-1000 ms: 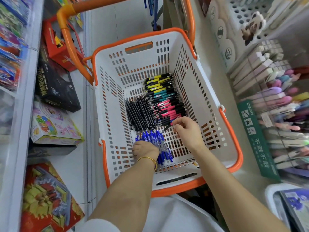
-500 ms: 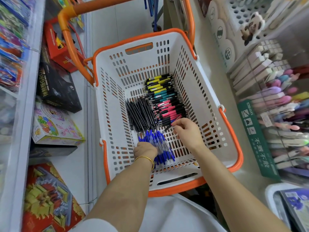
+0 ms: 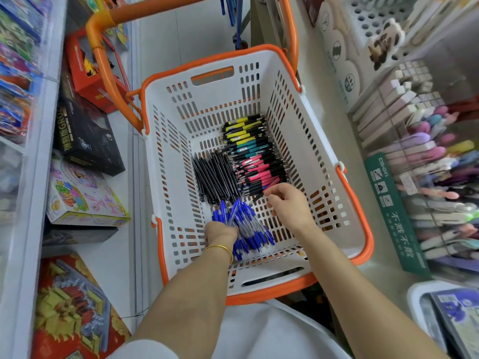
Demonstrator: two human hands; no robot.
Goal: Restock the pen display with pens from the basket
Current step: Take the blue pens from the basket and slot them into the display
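Observation:
A white basket (image 3: 318, 141) with an orange rim holds several groups of pens. Blue pens (image 3: 248, 224) lie at its near end, black pens (image 3: 213, 177) to the left, and yellow, teal and pink pens (image 3: 255, 156) at the back right. My left hand (image 3: 220, 233), with a gold bangle on the wrist, grips a bunch of the blue pens from the left side. My right hand (image 3: 285, 203) pinches the tip of one dark pen (image 3: 258, 197) at the near edge of the pink pile. The pen display (image 3: 438, 161) stands to the right, blurred.
The basket sits in an orange-handled cart (image 3: 103, 55). Boxed toys (image 3: 85, 133) fill the shelves on the left. A green sign (image 3: 394, 213) runs along the display's front edge. A white tray (image 3: 445, 314) with printed cards is at the lower right.
My left hand has closed round the blue pens and lifted their far ends slightly. My right hand stays at the pink pile, still pinching the dark pen.

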